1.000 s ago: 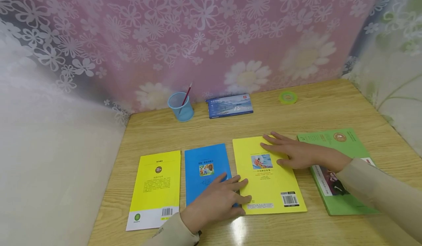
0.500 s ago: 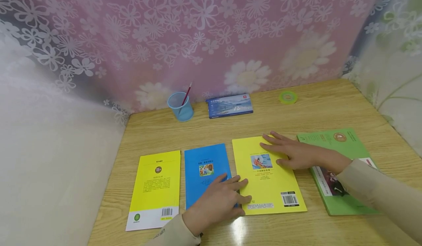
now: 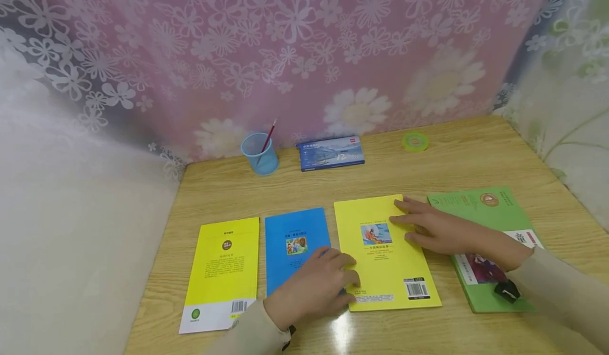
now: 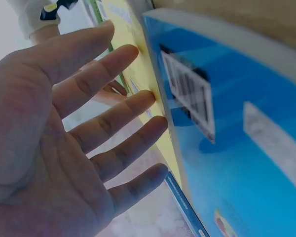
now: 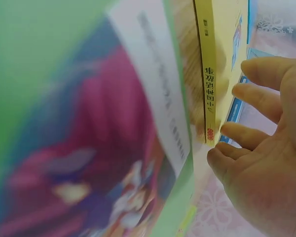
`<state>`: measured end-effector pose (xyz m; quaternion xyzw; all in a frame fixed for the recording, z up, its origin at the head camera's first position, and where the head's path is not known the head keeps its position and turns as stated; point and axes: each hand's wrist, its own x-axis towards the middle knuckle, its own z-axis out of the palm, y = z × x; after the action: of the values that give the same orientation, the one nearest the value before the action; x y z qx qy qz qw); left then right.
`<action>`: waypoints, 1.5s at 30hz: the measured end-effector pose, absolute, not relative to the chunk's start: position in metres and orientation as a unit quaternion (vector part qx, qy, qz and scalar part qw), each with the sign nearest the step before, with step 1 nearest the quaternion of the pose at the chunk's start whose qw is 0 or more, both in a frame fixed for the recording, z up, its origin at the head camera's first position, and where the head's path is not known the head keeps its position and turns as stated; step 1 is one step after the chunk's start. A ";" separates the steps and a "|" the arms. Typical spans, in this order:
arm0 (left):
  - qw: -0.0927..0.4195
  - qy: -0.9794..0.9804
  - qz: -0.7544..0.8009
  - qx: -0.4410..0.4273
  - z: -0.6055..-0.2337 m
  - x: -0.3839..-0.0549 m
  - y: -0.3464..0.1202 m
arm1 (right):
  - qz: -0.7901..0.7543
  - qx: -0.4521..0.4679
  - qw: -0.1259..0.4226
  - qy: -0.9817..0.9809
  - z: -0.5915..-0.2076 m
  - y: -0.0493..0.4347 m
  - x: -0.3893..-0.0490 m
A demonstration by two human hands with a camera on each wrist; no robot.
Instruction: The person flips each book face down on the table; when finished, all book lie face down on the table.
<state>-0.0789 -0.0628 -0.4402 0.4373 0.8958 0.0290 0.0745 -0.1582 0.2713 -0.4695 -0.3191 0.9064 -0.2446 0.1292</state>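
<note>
Head view showed our left hand (image 3: 317, 285) and right hand (image 3: 440, 229) loosely spread, gripping nothing, at the yellow book (image 3: 382, 264) right of the blue book (image 3: 291, 257), laying-out seemingly done, spacing perhaps unfinished.

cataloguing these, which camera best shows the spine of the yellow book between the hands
Right wrist: the spine faces it, lettering visible. Head shows mainly the cover, left wrist only a strip of it; neither shows that lettering.
</note>
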 end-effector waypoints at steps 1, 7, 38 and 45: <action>0.070 0.895 0.026 0.439 -0.440 -0.081 -0.061 | -0.248 -0.316 0.126 0.907 -0.469 0.274 -0.155; 0.081 0.896 0.006 0.437 -0.442 -0.096 -0.051 | -0.256 -0.297 0.099 0.915 -0.461 0.289 -0.135; 0.277 0.854 0.068 0.435 -0.430 -0.185 0.058 | -0.405 -0.054 0.106 0.907 -0.475 0.377 -0.036; 0.295 0.852 0.097 0.422 -0.427 -0.198 0.072 | -0.410 0.088 0.249 0.873 -0.470 0.416 -0.023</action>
<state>-0.1978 0.0718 -0.4270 0.4218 0.8519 0.0968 0.2951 -0.0233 0.4159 -0.4701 0.0878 0.8728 -0.4104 0.2493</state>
